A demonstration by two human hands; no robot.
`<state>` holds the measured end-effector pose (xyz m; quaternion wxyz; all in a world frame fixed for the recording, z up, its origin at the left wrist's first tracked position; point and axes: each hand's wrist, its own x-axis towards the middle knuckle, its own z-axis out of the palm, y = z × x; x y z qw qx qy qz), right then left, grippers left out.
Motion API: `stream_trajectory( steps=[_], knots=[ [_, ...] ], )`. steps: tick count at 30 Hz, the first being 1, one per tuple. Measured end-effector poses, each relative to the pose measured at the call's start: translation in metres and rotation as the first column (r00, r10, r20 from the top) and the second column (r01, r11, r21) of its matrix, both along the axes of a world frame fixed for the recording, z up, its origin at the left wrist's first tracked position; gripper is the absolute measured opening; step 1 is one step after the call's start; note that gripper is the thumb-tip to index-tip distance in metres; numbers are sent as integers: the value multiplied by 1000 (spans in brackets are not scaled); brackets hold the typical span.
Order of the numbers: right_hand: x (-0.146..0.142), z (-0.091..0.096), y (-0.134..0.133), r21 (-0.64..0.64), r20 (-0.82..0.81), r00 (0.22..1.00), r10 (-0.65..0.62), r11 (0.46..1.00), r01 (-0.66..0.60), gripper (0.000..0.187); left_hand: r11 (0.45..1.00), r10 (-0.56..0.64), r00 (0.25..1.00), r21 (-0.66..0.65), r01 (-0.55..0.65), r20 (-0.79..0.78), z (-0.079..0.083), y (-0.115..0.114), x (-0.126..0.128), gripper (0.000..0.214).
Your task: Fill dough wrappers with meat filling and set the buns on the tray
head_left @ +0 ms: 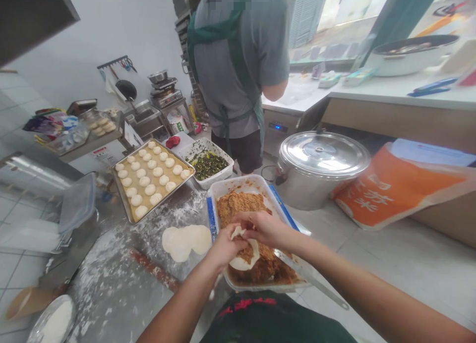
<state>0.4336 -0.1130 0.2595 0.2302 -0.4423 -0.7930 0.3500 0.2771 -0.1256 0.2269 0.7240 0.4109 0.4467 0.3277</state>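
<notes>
Left hand [227,246] cradles a dough wrapper [248,264], thumb on the filling [243,254] inside; right hand [262,226] has its fingertips closed on the wrapper's upper edge, though overlapping fingers make the exact pinch hard to read. Wrapper sits above the tub [241,182] of brown mix, lower edge open. Risks, as judged: filling smeared onto the rim could stop the dough sealing; too hard a thumb could split it. Spatula [320,279] lies across the tub's near side, handle overhanging; a forearm knock could tip it.
</notes>
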Motion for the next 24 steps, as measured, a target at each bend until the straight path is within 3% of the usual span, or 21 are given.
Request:
stream_trajectory(
  steps=[3, 6, 9, 13, 18, 24],
  knots=[
    [4, -7, 6, 37, -68, 994, -81, 996, 84, 3, 992, 20, 996, -127, -9, 84, 10, 6, -7, 48],
    [6, -15, 8, -14, -146, 966, -211, 977, 212, 11, 972, 84, 974, -234, -33, 209, 10, 7, -9, 47],
    [6, -16, 7, 4, -124, 974, -190, 981, 192, 13, 979, 156, 957, -167, -117, 246, -1, 3, -5, 40],
    [4, -10, 5, 130, 50, 997, -52, 990, 45, 11, 985, 168, 978, -44, -164, 120, -14, 2, 0, 33],
    [1, -6, 8, 81, 144, 989, -38, 996, 26, 8, 997, 55, 998, 53, -54, -18, -14, 7, -3, 26],
    [-2, -2, 11, 149, 206, 978, 34, 987, -66, 6, 991, -51, 989, 112, 67, -140, -12, 14, -3, 17]
  ],
)
